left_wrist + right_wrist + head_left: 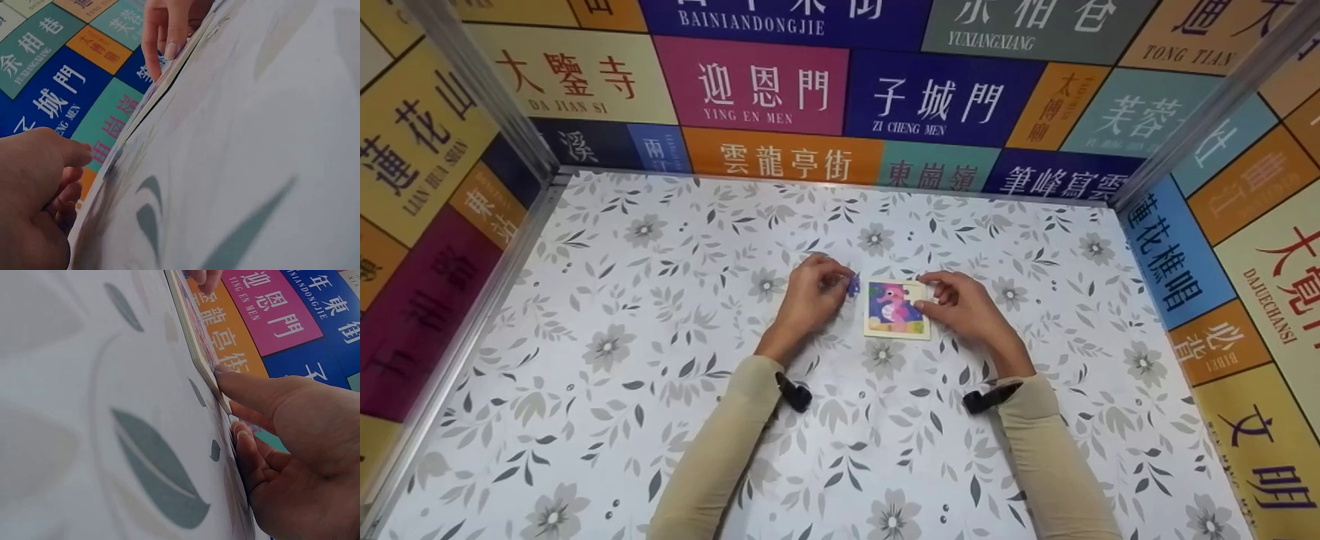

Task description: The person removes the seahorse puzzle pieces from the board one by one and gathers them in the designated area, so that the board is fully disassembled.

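Observation:
A small square jigsaw puzzle [894,310] in a pale frame lies on the patterned tabletop, showing a pink seahorse on purple. Its upper right part is bare, without picture. My right hand [960,304] holds the frame at its right side, the thumb [242,385] on the edge and the index finger by the upper corner. Left of the frame, a small purple puzzle piece [853,285] lies at the fingertips of my left hand [814,292]. In the left wrist view a gap shows between the left thumb and that piece [114,162]; the other fingers are loosely bent.
White tabletop [660,450] with grey flowers and leaves runs all round the puzzle. Coloured panels with Chinese lettering [765,86] wall in the back and both sides. Black straps with cameras [795,392] sit at both wrists, over beige sleeves.

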Tool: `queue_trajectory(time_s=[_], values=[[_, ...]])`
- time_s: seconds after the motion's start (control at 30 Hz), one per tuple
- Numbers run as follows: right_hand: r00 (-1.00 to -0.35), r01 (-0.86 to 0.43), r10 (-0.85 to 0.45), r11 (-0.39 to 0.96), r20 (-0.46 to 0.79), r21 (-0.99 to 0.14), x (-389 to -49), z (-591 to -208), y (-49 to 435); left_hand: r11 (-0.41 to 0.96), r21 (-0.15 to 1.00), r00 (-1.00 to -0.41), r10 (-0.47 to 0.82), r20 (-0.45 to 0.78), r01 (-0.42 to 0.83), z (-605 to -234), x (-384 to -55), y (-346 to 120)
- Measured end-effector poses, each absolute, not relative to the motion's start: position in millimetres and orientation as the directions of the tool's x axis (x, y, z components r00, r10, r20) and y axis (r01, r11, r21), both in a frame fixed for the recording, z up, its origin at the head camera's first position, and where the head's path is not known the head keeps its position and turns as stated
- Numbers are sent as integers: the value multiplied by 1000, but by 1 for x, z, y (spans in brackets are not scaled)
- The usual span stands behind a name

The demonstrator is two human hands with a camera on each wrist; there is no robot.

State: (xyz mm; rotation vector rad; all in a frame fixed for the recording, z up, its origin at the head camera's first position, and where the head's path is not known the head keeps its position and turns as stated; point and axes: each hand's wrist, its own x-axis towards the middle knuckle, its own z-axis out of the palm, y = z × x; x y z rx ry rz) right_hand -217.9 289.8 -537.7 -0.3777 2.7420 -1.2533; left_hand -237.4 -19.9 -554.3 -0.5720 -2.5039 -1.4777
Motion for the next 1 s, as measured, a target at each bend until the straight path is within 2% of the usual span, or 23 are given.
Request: queue_trajectory(time_s=[0.17, 0.43, 0.6, 1.0], values=[[-966, -180, -260, 631, 13, -754, -218, -537, 289, 433, 787, -891, 320, 323, 440, -549, -235, -3], [-966, -174, -257, 618, 12, -767, -219, -537, 288, 434, 733, -821, 488, 298, 524, -546, -235, 28], [-966, -168, -260, 604, 6, -779, -219, -537, 289, 448, 713, -809, 509, 293, 540, -546, -237, 42], [-966, -174, -260, 608, 13, -774, -218, -538, 290, 542, 651, -825, 507, 251, 531, -551, -231, 49]])
